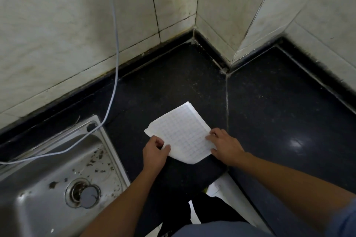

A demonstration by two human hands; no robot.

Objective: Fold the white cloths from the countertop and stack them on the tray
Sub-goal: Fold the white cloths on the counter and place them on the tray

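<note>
Head view: one white cloth [183, 134] lies on the bench [269, 111], a dark polished stone top, near its front edge and just right of the steel sink [57, 169]. The cloth shows a fine grid weave and a layered far edge, so it appears to be doubled over already. It is judged light, thin and limp, with no stiffness of its own; it will sag if lifted by one point and is best taken at corners or along an edge with both hands. The left hand [155, 153] has a closed grip on the near left edge, thumb on top and fingers curled beneath. The right hand [224, 146] rests on the right edge with fingers bent over the fabric; whether it pinches or only presses cannot be told. The bench surface looks smooth and glossy, so the cloth is likely to slide unless pinned while creasing. The sink basin carries dark debris around its drain plug [87, 196]; the cloth should be kept away from it. A pale cable [113, 63] hangs down the stained tiled wall [57, 25] into the sink. No tray is in view.
</note>
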